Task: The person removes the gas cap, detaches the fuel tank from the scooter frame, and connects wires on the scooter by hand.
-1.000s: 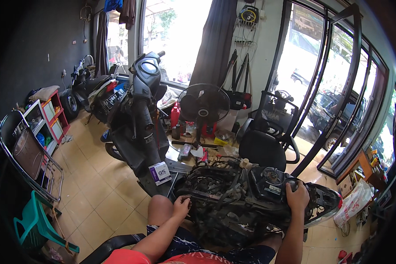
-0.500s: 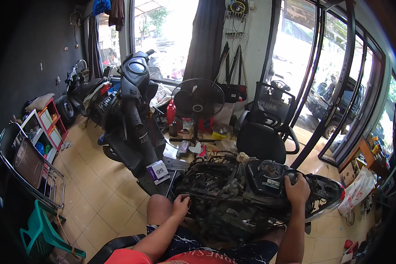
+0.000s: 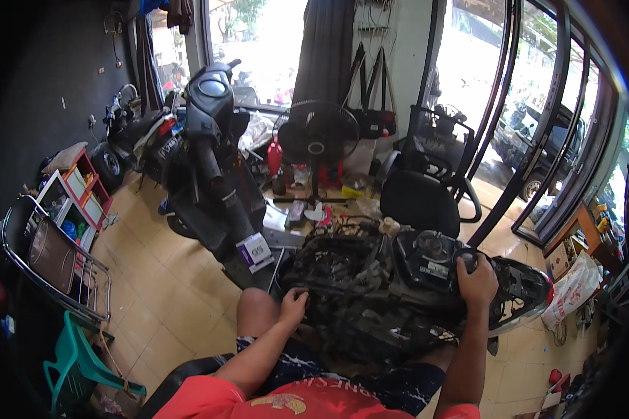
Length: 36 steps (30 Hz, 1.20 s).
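A scooter stripped of its body panels stands in front of my knees, its dark frame and wiring bare. My right hand is wrapped over a dark rounded part behind the black fuel tank. At the left end of the frame, my left hand has its fingers curled in beside the wiring; whatever lies between them is too small to make out. A white and purple box rests on the floorboard of a second scooter, left of the frame.
A black office chair and a standing fan are beyond the frame. On the left are a folding chair and a green plastic chair. A white plastic bag sits past the tail at right.
The view has tilted, so the room sits higher in it and more of my red shirt shows. Both hands keep about the same places on the stripped scooter.
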Tool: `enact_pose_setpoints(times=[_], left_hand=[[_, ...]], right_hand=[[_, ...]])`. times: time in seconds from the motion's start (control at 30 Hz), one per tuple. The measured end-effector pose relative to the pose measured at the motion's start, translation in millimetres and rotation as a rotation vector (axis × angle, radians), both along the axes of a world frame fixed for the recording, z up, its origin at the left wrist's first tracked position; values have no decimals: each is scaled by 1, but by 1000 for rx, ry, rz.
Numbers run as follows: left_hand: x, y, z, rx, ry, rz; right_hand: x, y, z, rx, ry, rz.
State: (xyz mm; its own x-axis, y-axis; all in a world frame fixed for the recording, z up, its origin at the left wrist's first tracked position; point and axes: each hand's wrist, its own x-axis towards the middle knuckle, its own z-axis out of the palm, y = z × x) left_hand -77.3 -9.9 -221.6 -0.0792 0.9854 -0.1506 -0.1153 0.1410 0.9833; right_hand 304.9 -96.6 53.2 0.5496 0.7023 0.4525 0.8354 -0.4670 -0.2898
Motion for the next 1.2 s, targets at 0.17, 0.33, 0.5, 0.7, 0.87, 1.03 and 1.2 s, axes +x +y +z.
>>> enact_pose_setpoints(times=[0.17,0.33,0.5,0.7,0.87,1.03,1.2], left_hand=[[2,3,2,-18,-8,-53],[1,4,-4,8,-16,-61],[3,6,-12,35,-20,-86],[6,5,-11,17,-2,-112],[-3,9,-26,-6,16,-124],[7,2,-10,8,23,-134],[10,6,-17,25,66,-139]], right_hand=[[3,3,-1,-13,-23,-19],[4,4,-5,-38,-44,-27],[3,3,-2,-62,-23,-20],[2,0,0,-19,-6,-24],[-4,0,5,24,23,11],[2,1,-1,32,-16,8],[6,1,-5,8,-34,-12]])
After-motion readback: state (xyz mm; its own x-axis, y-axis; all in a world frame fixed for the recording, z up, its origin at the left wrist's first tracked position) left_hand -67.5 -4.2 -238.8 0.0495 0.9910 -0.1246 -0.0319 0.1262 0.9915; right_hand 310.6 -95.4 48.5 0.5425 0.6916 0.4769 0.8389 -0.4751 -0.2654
